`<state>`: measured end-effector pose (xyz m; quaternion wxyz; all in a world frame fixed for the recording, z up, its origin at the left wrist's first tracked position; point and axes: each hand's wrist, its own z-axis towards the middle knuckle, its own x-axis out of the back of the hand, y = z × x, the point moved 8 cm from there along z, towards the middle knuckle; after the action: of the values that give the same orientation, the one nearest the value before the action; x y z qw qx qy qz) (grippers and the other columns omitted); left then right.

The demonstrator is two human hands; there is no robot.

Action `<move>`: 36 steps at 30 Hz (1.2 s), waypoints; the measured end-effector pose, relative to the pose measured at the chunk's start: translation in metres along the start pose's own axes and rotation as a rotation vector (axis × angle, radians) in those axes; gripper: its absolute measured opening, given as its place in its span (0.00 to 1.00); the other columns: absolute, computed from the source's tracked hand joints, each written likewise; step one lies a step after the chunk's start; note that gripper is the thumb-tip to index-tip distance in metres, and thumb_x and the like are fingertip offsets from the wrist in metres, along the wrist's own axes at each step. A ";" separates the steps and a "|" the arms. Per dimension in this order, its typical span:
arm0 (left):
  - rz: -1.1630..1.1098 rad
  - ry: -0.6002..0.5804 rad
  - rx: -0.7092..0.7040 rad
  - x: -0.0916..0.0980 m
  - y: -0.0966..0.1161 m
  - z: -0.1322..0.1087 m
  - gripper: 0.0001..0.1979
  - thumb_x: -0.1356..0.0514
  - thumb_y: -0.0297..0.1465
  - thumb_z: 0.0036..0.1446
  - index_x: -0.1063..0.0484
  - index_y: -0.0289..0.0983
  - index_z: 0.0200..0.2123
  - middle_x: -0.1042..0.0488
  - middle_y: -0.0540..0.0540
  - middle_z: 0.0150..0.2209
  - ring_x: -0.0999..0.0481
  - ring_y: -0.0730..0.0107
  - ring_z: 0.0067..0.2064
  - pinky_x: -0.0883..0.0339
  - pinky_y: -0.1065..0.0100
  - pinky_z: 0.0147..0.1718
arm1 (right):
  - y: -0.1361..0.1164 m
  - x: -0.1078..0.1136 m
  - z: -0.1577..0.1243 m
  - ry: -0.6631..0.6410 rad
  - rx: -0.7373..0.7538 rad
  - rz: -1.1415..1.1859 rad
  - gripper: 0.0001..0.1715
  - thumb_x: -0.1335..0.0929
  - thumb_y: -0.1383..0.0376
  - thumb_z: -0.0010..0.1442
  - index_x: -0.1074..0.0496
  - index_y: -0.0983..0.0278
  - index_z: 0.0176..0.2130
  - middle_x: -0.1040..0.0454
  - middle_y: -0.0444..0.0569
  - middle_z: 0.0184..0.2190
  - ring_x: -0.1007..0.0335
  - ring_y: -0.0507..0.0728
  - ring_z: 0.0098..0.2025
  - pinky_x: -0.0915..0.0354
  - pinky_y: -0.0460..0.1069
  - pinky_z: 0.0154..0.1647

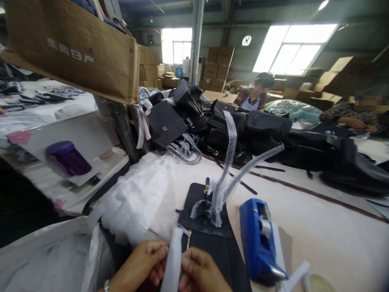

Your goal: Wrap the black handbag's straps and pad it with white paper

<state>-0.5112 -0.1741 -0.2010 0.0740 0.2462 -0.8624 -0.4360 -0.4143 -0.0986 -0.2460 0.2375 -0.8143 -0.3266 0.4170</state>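
Between my two hands is a folded strip of white wrapping paper (172, 263), its upper end close to a gold zipper pull (189, 239). My left hand (148, 261) pinches the strip's left edge, and my right hand (199, 269) pinches its right edge. Beneath them a black backpack (217, 247) lies flat on the table. Its straps, wrapped in clear plastic (229, 150), stick up from the top. A blue tape dispenser (258, 243) stands just right of the bag.
White paper sheets (133, 194) are heaped to the left, above a large white sack (45, 255). Black bags (225, 121) pile up along the far side. A brown cloth bag (73, 52) hangs at upper left, near a purple container (68, 158). Two people (255, 95) sit across.
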 end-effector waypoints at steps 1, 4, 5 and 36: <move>0.014 -0.001 -0.004 0.000 -0.001 0.001 0.33 0.40 0.59 0.47 0.23 0.30 0.29 0.29 0.48 0.21 0.34 0.78 0.20 0.42 0.75 0.20 | 0.001 0.000 0.001 -0.003 0.002 0.020 0.38 0.23 0.40 0.37 0.36 0.66 0.31 0.29 0.44 0.19 0.35 0.47 0.16 0.38 0.41 0.17; 0.077 0.006 -0.027 0.001 -0.006 0.007 0.35 0.43 0.60 0.49 0.23 0.30 0.29 0.29 0.48 0.21 0.35 0.77 0.20 0.44 0.75 0.20 | 0.003 0.000 0.006 -0.012 0.001 0.060 0.40 0.22 0.42 0.34 0.37 0.65 0.32 0.28 0.43 0.16 0.34 0.48 0.15 0.37 0.42 0.17; 0.094 0.011 -0.029 0.000 -0.007 0.009 0.35 0.43 0.60 0.49 0.23 0.31 0.29 0.30 0.48 0.20 0.35 0.77 0.19 0.45 0.74 0.19 | 0.003 0.001 0.008 -0.011 0.002 0.066 0.41 0.21 0.42 0.32 0.37 0.65 0.33 0.28 0.43 0.16 0.34 0.48 0.15 0.36 0.42 0.17; -0.018 -0.119 -0.127 -0.026 -0.006 -0.004 0.32 0.47 0.56 0.57 0.25 0.37 0.50 0.22 0.44 0.30 0.28 0.63 0.30 0.38 0.68 0.29 | -0.027 0.000 -0.001 0.123 0.239 -0.162 0.26 0.27 0.47 0.47 0.35 0.65 0.30 0.33 0.38 0.14 0.41 0.46 0.10 0.46 0.39 0.10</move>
<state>-0.4851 -0.1667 -0.2009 0.0344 0.2224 -0.8338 -0.5041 -0.4223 -0.0810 -0.2276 0.3854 -0.7751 -0.3241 0.3816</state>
